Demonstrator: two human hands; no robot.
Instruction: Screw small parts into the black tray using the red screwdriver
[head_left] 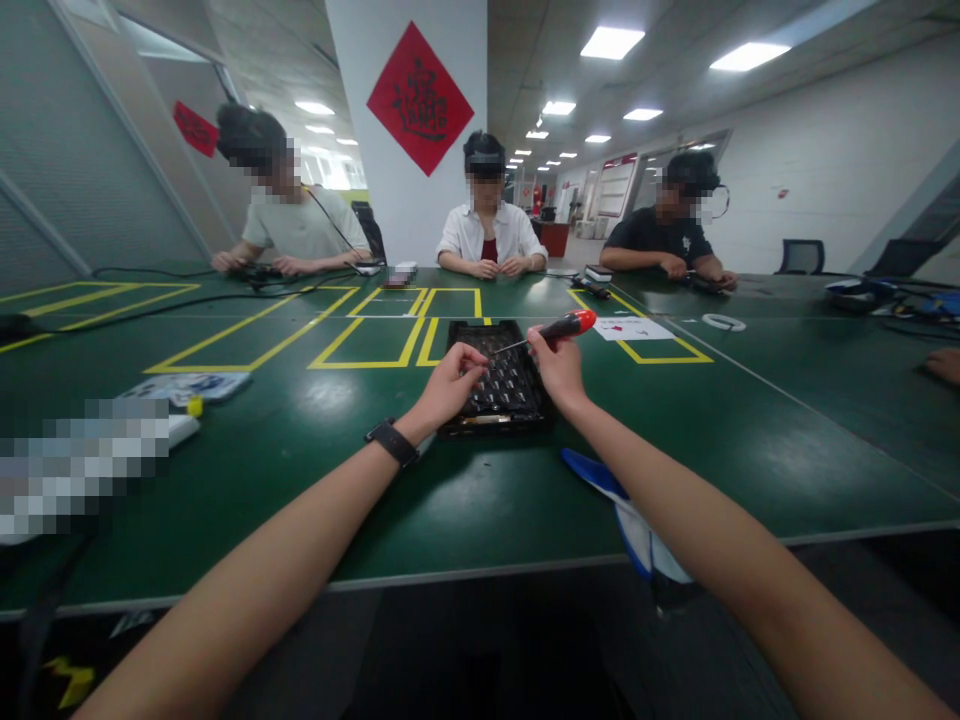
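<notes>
Inside the bench's near edge [480,573], my right hand [559,370] grips a screwdriver [564,326] over the black tray [495,429] — left hand [448,384] curled, hold unclear — likely screwdriving step; next needs steady aim.

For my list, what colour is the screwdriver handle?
The handle is black and red; head view.

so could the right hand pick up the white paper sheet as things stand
Probably not easily: the right hand is taken up by the screwdriver, though the white paper sheet lies just beyond, seemingly unblocked.
</notes>
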